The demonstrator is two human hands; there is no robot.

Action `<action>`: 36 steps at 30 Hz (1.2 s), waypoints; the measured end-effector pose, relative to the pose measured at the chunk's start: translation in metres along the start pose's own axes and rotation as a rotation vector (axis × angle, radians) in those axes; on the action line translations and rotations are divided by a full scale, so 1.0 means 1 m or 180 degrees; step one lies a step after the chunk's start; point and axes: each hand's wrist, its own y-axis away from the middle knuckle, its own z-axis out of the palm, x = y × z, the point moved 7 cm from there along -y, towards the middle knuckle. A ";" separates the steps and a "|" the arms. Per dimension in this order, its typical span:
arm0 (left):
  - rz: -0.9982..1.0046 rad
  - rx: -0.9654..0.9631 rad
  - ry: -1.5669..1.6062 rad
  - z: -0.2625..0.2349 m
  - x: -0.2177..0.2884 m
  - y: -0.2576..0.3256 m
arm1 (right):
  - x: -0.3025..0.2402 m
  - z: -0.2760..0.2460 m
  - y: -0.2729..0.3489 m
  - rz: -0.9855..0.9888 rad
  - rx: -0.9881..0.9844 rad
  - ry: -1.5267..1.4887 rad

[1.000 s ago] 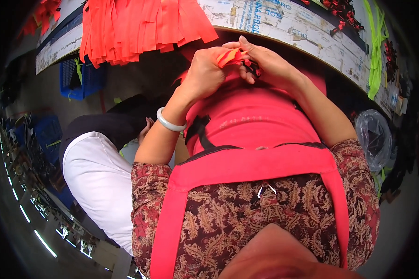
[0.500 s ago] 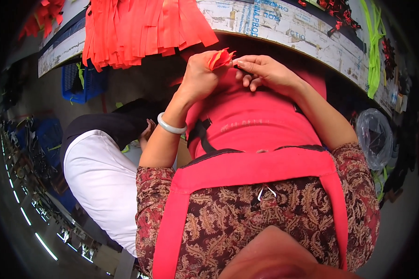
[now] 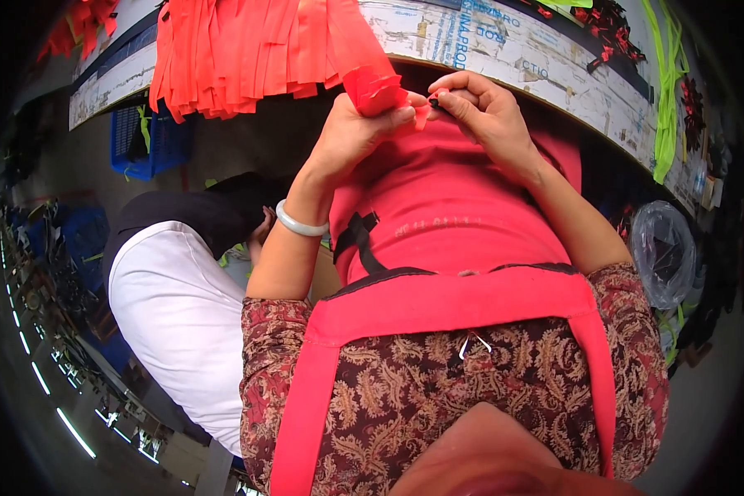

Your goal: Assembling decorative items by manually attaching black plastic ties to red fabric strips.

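My left hand (image 3: pixel 354 136) is closed around a small bunch of orange-red fabric strips (image 3: pixel 374 89), whose folded ends stick up past the fingers. Just to its right, my right hand (image 3: pixel 494 122) pinches a small black piece (image 3: pixel 435 102) with a bit of red strip at it between thumb and fingertips. A short red strip end shows between the two hands, and how it joins the black piece is too small to tell. Both hands are above my red apron (image 3: pixel 463 198), close to the table edge. Many long orange-red strips (image 3: pixel 240 58) hang over that edge beside my left hand.
The table (image 3: pixel 546 70) has a worn, printed covering. Red and black small pieces (image 3: pixel 610 33) lie on it at the right, near hanging yellow-green strips (image 3: pixel 666 99). A blue crate (image 3: pixel 136 145) stands below at left. A person in white (image 3: pixel 174 306) is close on my left.
My right hand has risen and now pinches the small black and red piece. My left hand has turned, so the bunch of strips shows wider and points up and left.
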 end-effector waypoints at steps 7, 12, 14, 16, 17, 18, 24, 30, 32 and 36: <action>0.0083 0.0336 -0.0042 0.005 0.009 -0.001 | -0.006 0.003 -0.002 0.0364 -0.0135 0.0373; -0.0014 0.0423 0.0109 0.004 0.000 -0.003 | -0.014 0.008 -0.004 -0.0358 0.0121 0.0926; -0.0186 0.0307 0.0263 0.005 -0.001 -0.003 | -0.013 0.008 -0.005 -0.0414 0.0101 0.0998; -0.0159 0.0263 0.0201 0.008 0.000 -0.004 | -0.012 0.008 -0.006 -0.0476 0.0071 0.1064; -0.0121 0.0218 0.0142 0.010 0.002 -0.005 | -0.010 0.008 -0.007 -0.0505 0.0027 0.0937; -0.0132 0.0223 0.0141 0.009 0.003 -0.005 | -0.010 0.009 -0.008 -0.0532 -0.0024 0.0808; -0.0261 0.0183 0.0844 0.005 0.006 -0.006 | 0.016 -0.018 -0.019 0.0985 -0.0339 -0.0184; -0.0421 -0.0022 0.0204 -0.003 -0.006 -0.009 | 0.011 -0.001 -0.021 0.0728 -0.0835 -0.0037; -0.0422 -0.0010 0.0150 -0.002 -0.006 -0.009 | 0.009 0.008 -0.023 0.0606 -0.1119 -0.0078; -0.0221 -0.0044 0.0135 0.006 0.005 -0.007 | 0.015 0.013 -0.019 0.0852 -0.0965 -0.0210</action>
